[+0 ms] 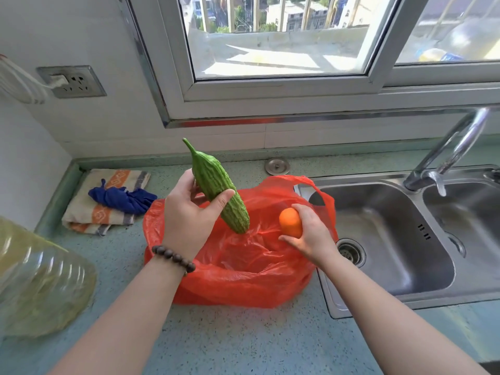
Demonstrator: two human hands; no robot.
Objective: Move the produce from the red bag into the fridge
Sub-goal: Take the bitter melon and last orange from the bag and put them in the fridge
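Note:
A red plastic bag (243, 272) lies open on the speckled green counter, its right side hanging over the sink's edge. My left hand (189, 215) grips a green bitter gourd (219, 185) above the bag, stem end pointing up and away. My right hand (311, 234) holds an orange (290, 222) over the bag's right side. The bag's inside shows only crumpled plastic. The fridge is not in view.
A steel double sink (392, 239) with a tap (454, 152) lies to the right. A folded striped towel (105, 201) with a blue cloth (121, 198) lies at back left. A large clear oil jug (38, 277) stands at left. A wall socket (71, 81) and window are behind.

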